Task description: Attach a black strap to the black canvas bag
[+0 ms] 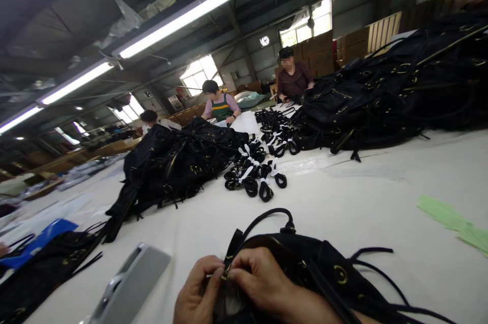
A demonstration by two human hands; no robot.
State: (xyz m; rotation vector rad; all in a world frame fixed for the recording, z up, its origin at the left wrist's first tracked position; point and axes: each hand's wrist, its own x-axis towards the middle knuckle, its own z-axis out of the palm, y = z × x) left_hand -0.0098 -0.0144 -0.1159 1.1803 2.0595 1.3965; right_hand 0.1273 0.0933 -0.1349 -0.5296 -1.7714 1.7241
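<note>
Here both hands meet at the near edge of a black bag (305, 268) lying on the white table (343, 197). Left hand (198, 288) and right hand (259, 278) are pinched shut, fingertips together, on a small metal fitting (226, 269) at the bag's mouth; whether it is a zip pull or a clasp cannot be told. Judged step: working that fitting at the opening. Next move likely calls for a steady pinch and a fine pull along the edge.

Bag: soft, dark, limp, with gold rings and thin straps trailing right of the grip; a handle loop (263, 219) arches just beyond it. Further beyond lie strap bundles (255, 171) and heaps of bags (179, 161). Left of the grip, a grey tool (133, 278).
</note>
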